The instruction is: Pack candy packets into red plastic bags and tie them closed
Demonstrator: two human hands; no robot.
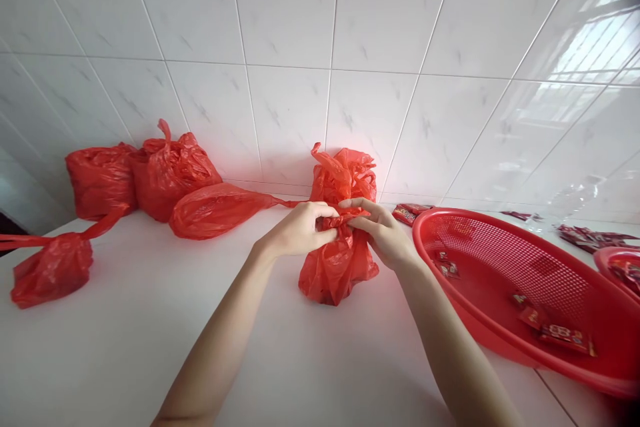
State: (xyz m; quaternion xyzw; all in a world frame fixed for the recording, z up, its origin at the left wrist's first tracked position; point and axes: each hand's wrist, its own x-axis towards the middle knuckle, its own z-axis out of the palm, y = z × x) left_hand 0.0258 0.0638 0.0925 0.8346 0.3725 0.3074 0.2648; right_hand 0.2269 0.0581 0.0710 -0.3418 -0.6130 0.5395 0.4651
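In the middle of the head view, a red plastic bag (340,273) rests on the white surface with its top gathered up. My left hand (300,230) is closed on the left side of the gathered plastic. From the right, my right hand (383,230) pinches the same gathered part, its fingers close to those of my left hand. What lies inside the bag is hidden. Right behind it, against the wall, stands another full red bag (345,170) with a twisted end sticking up.
A red plastic basket (500,307) with several small packets (565,337) stands at right. Further packets (595,238) and a clear bottle (575,200) lie behind it. At left are filled red bags (175,173), a limp red bag (220,210) and a small one (53,270). A tiled wall (285,20) closes the back.
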